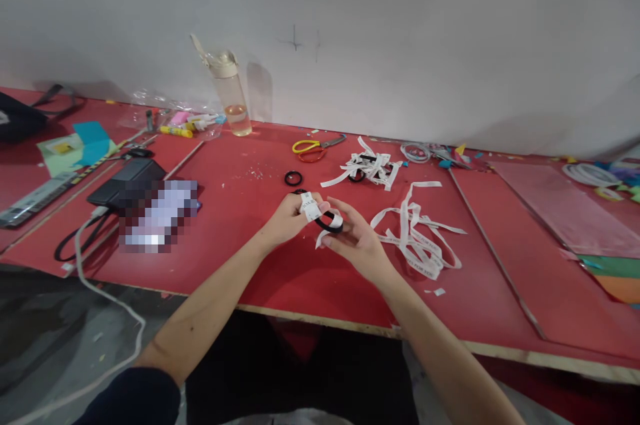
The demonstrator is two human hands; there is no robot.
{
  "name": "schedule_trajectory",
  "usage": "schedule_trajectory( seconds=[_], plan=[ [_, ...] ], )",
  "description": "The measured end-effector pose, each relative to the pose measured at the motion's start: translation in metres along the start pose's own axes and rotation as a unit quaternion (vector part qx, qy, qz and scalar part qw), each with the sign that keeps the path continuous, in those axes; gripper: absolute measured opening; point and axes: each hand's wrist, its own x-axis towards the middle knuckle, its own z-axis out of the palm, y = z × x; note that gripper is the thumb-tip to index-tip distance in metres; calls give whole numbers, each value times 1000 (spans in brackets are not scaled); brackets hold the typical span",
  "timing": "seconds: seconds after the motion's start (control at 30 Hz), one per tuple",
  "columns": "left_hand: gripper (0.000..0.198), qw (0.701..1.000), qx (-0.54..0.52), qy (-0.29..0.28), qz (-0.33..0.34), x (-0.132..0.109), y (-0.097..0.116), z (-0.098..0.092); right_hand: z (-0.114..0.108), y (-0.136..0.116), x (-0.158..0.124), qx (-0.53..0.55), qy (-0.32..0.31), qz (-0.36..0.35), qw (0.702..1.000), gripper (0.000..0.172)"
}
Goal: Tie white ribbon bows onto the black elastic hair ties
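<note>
Above the front part of the red table, my two hands meet around a black hair tie (331, 230) with a white printed ribbon (309, 207) wound about it. My left hand (286, 220) is closed, pinching the ribbon on the left side of the loop. Fingers of my right hand (361, 238) curl around the loop's right side, and a short ribbon end hangs below it. Just beyond my hands a second black hair tie (293, 178) lies flat. Loose printed ribbons (420, 248) lie in a tangle right of my right hand.
Behind my hands are yellow-and-red-handled scissors (310, 146) and a pile of ribbon-tied black loops (373, 168). A clear bottle (233, 95) stands by the wall. To the left lie a black power adapter (127, 182) and a white cable (107, 295); plastic sheets (565, 205) lie right.
</note>
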Motion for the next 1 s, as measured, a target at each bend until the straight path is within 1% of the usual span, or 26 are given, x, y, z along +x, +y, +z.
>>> schedule_trajectory(
  seconds=[0.1,0.2,0.3,0.4,0.53,0.6,0.67,0.73,0.83,0.9,0.97,1.0],
  plan=[
    [45,1000,-15,6,9,1,-2,1,0,9,3,-37,5,1,999,70],
    [49,999,-38,23,12,2,-2,2,-5,18,7,-116,50,-10,992,66],
    [55,996,-73,46,13,3,-2,2,-13,22,11,-184,116,-26,976,47],
    [56,992,-108,61,18,4,-4,-1,-18,22,11,-213,158,-33,964,28],
    [55,984,-151,92,21,5,-11,-4,-17,20,9,-283,181,-35,941,18],
    [54,983,-156,94,20,5,-13,-4,-15,20,8,-320,170,-35,931,16],
    [54,985,-156,71,22,4,-13,-3,-14,19,8,-331,137,-57,932,17],
    [54,987,-153,39,25,3,-10,-2,-11,17,8,-316,100,-100,938,21],
    [55,991,-136,9,11,1,-2,1,-8,13,7,-265,70,-152,950,29],
    [54,992,-123,-4,-3,-1,4,2,-7,11,6,-210,55,-141,966,27],
    [51,992,-122,-27,-7,-2,8,3,-5,9,4,-127,31,-93,987,22],
    [49,991,-125,-42,-5,-2,9,4,-4,7,3,-75,13,-66,995,22]
  ],
)
